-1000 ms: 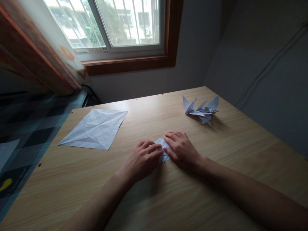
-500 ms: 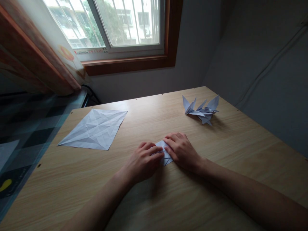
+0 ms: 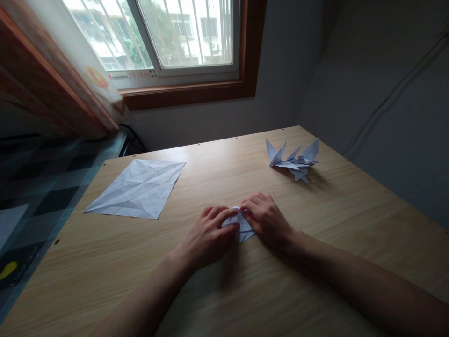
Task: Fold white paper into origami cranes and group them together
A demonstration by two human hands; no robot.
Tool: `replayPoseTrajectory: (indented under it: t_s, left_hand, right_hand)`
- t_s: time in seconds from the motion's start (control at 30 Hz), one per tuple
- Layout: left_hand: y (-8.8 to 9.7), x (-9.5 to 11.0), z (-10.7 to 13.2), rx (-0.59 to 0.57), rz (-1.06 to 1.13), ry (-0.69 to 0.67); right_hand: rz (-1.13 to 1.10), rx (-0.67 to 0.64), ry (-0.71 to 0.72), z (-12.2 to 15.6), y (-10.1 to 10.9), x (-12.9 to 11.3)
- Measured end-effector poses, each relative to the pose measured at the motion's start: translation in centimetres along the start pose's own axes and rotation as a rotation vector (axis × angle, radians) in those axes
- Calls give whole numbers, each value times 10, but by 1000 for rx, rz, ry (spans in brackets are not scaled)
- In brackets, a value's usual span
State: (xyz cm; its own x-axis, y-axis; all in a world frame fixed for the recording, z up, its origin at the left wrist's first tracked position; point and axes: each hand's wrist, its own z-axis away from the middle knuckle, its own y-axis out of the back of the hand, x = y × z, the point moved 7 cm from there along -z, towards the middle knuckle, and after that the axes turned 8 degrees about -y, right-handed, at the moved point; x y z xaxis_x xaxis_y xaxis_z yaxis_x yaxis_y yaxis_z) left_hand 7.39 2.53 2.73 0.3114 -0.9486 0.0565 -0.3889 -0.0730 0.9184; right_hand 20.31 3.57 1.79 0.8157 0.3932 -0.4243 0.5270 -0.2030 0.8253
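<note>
A small folded piece of white paper [image 3: 243, 228] lies near the middle of the wooden table [image 3: 315, 243]. My left hand [image 3: 206, 236] presses on its left side with curled fingers. On its right side my right hand [image 3: 267, 219] has its fingertips pinched on the paper's upper edge. Most of the paper is hidden under the two hands. A creased, unfolded white square sheet [image 3: 137, 188] lies flat at the left. Finished white paper cranes [image 3: 293, 160] sit together at the far right.
The table stands in a corner, with a grey wall [image 3: 386, 93] along its right side and a window [image 3: 157, 37] with a curtain behind. A dark checkered surface [image 3: 38, 187] lies beyond the table's left edge.
Both hands shifted slightly on the small paper; the fingertips have drawn closer together and the paper's top edge now looks lifted and bunched between them.
</note>
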Motion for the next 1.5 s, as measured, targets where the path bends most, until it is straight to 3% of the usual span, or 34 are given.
replayPoseTrajectory:
  t_s: [0.5,1.0,1.5]
  left_hand:
    - [1,-1,-2,11,21,2]
    - [0,-5,3,25,-1,57]
    - [2,-1,0,42,-32,-22]
  right_hand:
    - [70,-83,-41,-1,-7,4]
    - [-11,-48,-55,-1,-3,7]
    - [-26,-34,8,1,-2,3]
